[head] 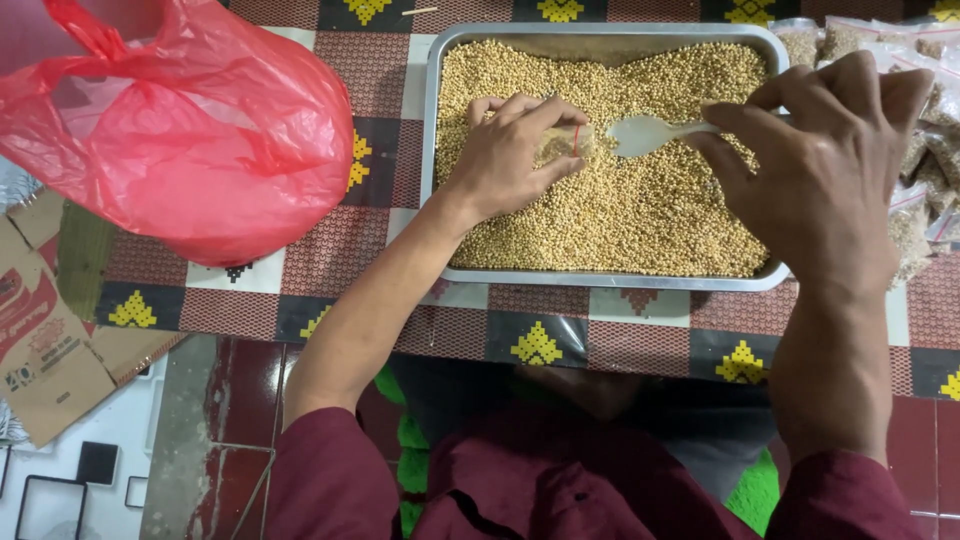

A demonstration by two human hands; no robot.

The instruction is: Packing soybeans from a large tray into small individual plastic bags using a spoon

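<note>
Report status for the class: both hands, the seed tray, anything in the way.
Left hand pinches small clear bag open over metal tray of seeds. Right hand holds white plastic spoon at bag mouth. Red plastic bag sits left, clear of tray.

Small clear plastic bag (566, 141), partly filled with tan seeds, lies open-mouthed toward a white plastic spoon (655, 132). Spoon bowl sits at the bag's mouth, handle pointing right, both above the seed-filled metal tray (432, 130).
</note>
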